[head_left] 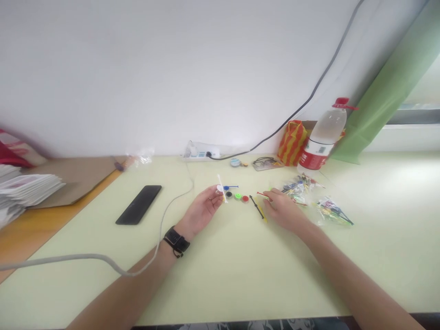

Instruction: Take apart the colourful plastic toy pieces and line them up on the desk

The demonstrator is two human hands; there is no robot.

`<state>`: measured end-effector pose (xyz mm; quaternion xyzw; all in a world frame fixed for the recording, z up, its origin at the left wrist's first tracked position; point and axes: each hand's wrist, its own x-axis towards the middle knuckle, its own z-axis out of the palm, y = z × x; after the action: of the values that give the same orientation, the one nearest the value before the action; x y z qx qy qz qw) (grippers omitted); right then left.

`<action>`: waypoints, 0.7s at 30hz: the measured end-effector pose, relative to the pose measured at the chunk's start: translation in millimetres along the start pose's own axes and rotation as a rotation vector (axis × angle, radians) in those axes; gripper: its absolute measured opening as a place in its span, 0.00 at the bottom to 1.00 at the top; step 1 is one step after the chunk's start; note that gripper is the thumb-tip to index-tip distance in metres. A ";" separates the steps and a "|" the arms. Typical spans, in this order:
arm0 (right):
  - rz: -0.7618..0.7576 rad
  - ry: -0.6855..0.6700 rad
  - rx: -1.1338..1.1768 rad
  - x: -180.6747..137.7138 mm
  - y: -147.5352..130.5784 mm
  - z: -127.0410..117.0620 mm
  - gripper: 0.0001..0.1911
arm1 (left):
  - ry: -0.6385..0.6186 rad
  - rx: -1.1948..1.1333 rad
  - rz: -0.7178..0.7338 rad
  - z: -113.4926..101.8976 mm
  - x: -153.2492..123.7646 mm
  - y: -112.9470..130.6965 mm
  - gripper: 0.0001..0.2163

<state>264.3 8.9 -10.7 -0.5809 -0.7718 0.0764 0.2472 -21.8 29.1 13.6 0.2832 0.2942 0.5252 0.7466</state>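
Between its fingertips my left hand [203, 206] pinches a small white plastic piece with a round disc and a thin bar [221, 188]. A blue stick-like piece [232, 187] shows just beyond it. Small round pieces lie in a row between my hands: a black one [229, 195], a green one [238, 196] and a red one [245, 199]. My right hand [282, 207] is closed, with a thin red plastic stick [263, 194] at its fingertips. Beside it on the table lies a black arrow-like stick [255, 206] next to a yellow piece [264, 216], partly covered.
Plastic bags of coloured parts [333, 211] lie right of my right hand. Behind stand a water bottle [321, 137] and a red-yellow bag [292, 143]. A black phone [139, 205] lies left; a grey cable [103, 259] crosses my left forearm. A power strip [202, 152] sits against the wall.
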 end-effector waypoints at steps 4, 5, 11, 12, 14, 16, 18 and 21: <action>-0.016 0.060 0.087 0.5 -0.8 -0.7 0.18 | -0.027 0.031 0.014 -1.2 0.9 -0.7 0.04; -0.026 0.061 0.114 -0.1 -1.9 -0.8 0.18 | -0.032 0.062 0.022 -1.3 1.1 -1.5 0.05; 0.048 -0.034 0.231 -8.0 -19.2 1.1 0.11 | -0.076 0.705 0.180 -0.2 -4.7 -15.0 0.13; 0.045 -0.043 0.250 -8.6 -21.6 1.6 0.10 | -0.108 0.826 0.219 0.1 -7.0 -17.9 0.13; 0.024 -0.042 0.261 -8.7 -24.1 2.8 0.08 | -0.188 1.058 0.295 0.6 -11.8 -22.7 0.11; 0.012 -0.045 0.248 -7.6 -24.0 4.5 0.08 | -0.245 1.262 0.371 0.8 -15.5 -25.7 0.09; 0.014 -0.049 0.236 -6.5 -22.3 6.5 0.07 | -0.261 1.396 0.432 0.6 -17.1 -26.9 0.09; 0.030 -0.062 0.223 -6.3 -20.1 9.0 0.07 | -0.212 1.535 0.498 0.2 -16.1 -26.5 0.08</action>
<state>244.0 -1.8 -12.1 -0.5585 -0.7571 0.1833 0.2851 -9.7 6.1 -3.4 0.8214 0.4286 0.2981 0.2298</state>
